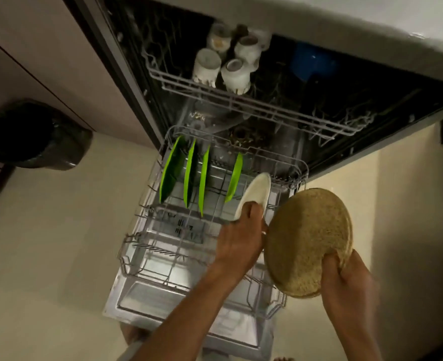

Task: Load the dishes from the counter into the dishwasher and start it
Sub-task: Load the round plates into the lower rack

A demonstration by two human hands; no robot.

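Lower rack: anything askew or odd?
Nothing broken or spilled. Four green plates stand on edge, with a wider gap before the rightmost. The white plate leans, but the left hand grips it, not yet seated.

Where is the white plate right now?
In the head view, the left hand holds the white plate tilted over the right side of the lower rack, between a green plate and the tan plate in the right hand.

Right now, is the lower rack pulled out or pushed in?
Pulled out: the lower rack sits forward over the lowered door, with four green plates standing in it.
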